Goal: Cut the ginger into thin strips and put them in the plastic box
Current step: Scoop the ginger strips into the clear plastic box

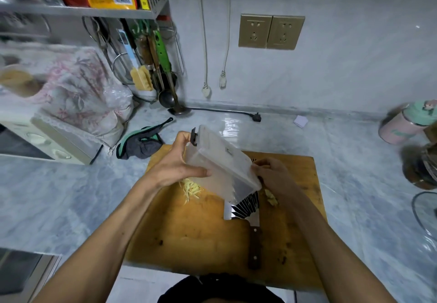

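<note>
Now tip the plastic box (pixel 220 163) slowly, held up over the cutting board (pixel 201 229). Left hand (pixel 176 164) curled round one end, right hand (pixel 274 173) pinching the other corner. Keep both holds firm and open the lid first. Ginger strips (pixel 191 189) piled on the board, just under the box. Knife (pixel 248 217) partly hidden behind the box. Cannot tell if the box is open.

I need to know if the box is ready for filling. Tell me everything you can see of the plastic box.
The plastic box is translucent, whitish and rectangular, with a dark clip at its upper left end. It is held tilted above the wooden cutting board. The left hand grips its left side; the right hand holds its lower right corner. Whether anything is inside cannot be told.
</note>
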Demonstrator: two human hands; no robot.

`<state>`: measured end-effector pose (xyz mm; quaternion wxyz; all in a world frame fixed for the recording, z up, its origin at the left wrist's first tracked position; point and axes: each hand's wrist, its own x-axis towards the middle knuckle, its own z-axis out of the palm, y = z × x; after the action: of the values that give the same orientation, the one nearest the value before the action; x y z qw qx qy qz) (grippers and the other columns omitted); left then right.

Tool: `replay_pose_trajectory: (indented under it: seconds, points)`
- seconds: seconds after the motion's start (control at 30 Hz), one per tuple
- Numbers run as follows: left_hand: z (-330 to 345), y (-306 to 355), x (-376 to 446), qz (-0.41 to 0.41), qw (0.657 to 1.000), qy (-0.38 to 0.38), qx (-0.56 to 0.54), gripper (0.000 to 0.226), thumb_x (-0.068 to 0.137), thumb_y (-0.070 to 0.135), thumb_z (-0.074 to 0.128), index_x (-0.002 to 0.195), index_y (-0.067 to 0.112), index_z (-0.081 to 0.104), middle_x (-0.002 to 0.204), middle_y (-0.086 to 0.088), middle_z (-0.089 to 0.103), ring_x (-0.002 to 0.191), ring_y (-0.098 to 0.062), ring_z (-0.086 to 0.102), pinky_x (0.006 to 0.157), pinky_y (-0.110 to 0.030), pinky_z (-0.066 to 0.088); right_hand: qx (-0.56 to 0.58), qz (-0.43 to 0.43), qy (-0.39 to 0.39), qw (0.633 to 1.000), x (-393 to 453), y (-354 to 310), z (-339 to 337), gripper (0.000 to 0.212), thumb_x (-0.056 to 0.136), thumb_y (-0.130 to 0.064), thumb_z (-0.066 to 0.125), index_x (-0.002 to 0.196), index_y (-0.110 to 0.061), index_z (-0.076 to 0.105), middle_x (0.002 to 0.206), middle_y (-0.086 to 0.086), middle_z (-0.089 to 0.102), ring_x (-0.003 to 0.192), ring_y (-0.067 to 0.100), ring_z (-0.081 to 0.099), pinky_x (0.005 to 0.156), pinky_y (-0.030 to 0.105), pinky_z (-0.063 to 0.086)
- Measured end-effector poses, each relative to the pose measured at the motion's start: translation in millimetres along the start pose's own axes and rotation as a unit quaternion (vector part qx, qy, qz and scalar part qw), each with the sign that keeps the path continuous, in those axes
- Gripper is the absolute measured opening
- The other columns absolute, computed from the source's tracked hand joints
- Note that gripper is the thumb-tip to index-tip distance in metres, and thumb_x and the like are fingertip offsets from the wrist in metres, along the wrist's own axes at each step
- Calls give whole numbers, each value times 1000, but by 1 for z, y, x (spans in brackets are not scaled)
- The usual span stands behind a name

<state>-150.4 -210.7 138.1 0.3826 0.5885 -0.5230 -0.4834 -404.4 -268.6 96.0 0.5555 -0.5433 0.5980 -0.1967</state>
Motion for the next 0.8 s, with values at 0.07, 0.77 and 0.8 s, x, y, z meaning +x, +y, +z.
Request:
replay_pose_trajectory:
  seconds: [0.07,0.77,0.8]
  points:
    - [0,-3,-3,-2,1000,-2,-1,79,55,19,92,109,6,37,109,-1,53,92,-1,58,74,-20,51,-67,-14,-24,997,-2,-3,4,27,103,-30,54,119,-10,62,108,3,67,83,10,64,56,15,50]
    - [-18,-41,-83,-55,992,102,-49,88,44,29,89,112,-1,42,100,4,54,100,-12,53,81,-29,40,-59,-255,-116,958,25,-24,42,43,98,-37,54,76,0,59,72,23,60,70,25,61,69,49,53]
    - [-20,-47,-90,-56,990,116,-56,86,44,29,89,112,2,44,104,2,54,104,-12,53,83,-30,40,-50,-262,-70,961,28,-21,49,46,97,-34,54,72,4,56,67,27,58,62,29,62,62,51,53]
